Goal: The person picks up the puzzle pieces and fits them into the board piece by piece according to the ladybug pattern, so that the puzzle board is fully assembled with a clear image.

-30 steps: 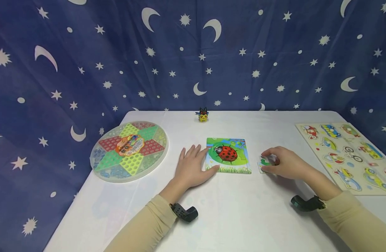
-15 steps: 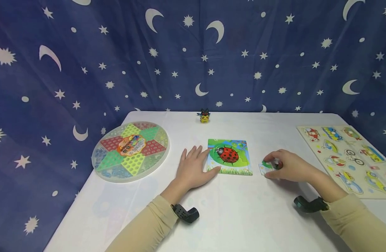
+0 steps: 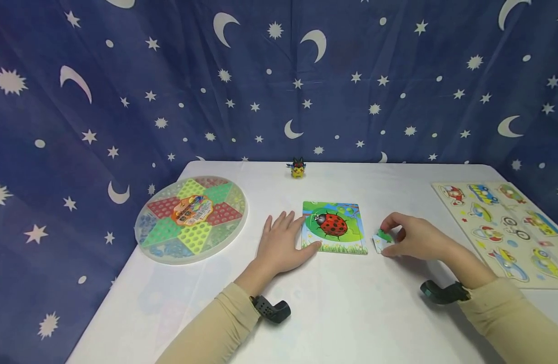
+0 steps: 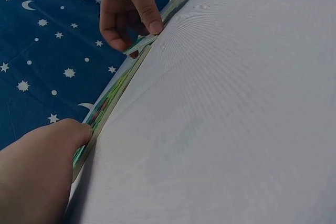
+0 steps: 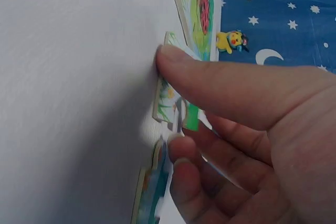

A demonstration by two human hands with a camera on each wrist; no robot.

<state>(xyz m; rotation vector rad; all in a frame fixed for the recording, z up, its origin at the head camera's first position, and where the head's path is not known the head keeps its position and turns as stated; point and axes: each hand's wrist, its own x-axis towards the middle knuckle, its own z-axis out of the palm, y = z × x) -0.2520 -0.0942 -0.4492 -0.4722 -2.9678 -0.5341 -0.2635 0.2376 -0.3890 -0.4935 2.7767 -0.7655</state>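
Note:
A square ladybug jigsaw puzzle [image 3: 332, 226] lies on the white table. My left hand [image 3: 283, 244] rests flat along its left side, fingers spread, with the thumb touching the lower left edge. Just right of the puzzle, my right hand [image 3: 417, 237] pinches a small puzzle piece [image 3: 381, 242] between thumb and fingers. The piece, white and green with a printed flower, is tilted in the right wrist view, where the thumb covers part of it. The left wrist view shows the piece [image 4: 142, 43] beyond the ladybug puzzle's far end, in the right hand's fingertips.
A round Chinese checkers board [image 3: 190, 220] lies at the left. A wooden vehicle puzzle board [image 3: 502, 237] lies at the right. A small yellow figure [image 3: 297, 168] stands at the back, before a blue star curtain [image 3: 261, 76]. A teal wooden-edged piece [image 5: 152, 198] shows below the right hand.
My right hand has tilted the piece in its fingers while staying right of the puzzle. My left hand keeps its place on the puzzle's left side. The head view has shifted slightly.

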